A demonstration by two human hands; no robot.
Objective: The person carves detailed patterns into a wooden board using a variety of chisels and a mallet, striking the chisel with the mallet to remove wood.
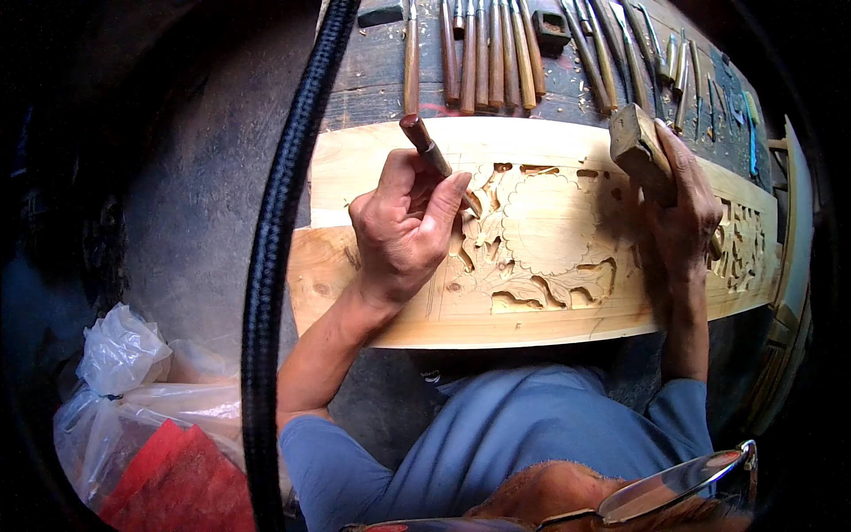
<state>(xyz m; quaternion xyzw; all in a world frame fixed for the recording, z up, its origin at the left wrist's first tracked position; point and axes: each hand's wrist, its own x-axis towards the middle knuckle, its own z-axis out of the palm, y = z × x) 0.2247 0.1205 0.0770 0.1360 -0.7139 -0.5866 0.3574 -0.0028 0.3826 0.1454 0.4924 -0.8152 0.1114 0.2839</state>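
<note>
My left hand grips a carving chisel with a dark wooden handle. The chisel leans, its butt up and to the left, its lower end at the cut pattern of a pale wooden board. My fingers hide part of the tool. A worn wooden block mallet is in my right hand, raised over the right half of the board and apart from the chisel. Pierced openings and pencilled scrolls and leaves cover the board's middle. More cut-outs show at its right end, partly behind my right arm.
Several wood-handled chisels lie in a row on the dark workbench beyond the board, among wood chips. More carving tools and a small dark block lie there too. A black strap crosses the view. Plastic bags sit lower left.
</note>
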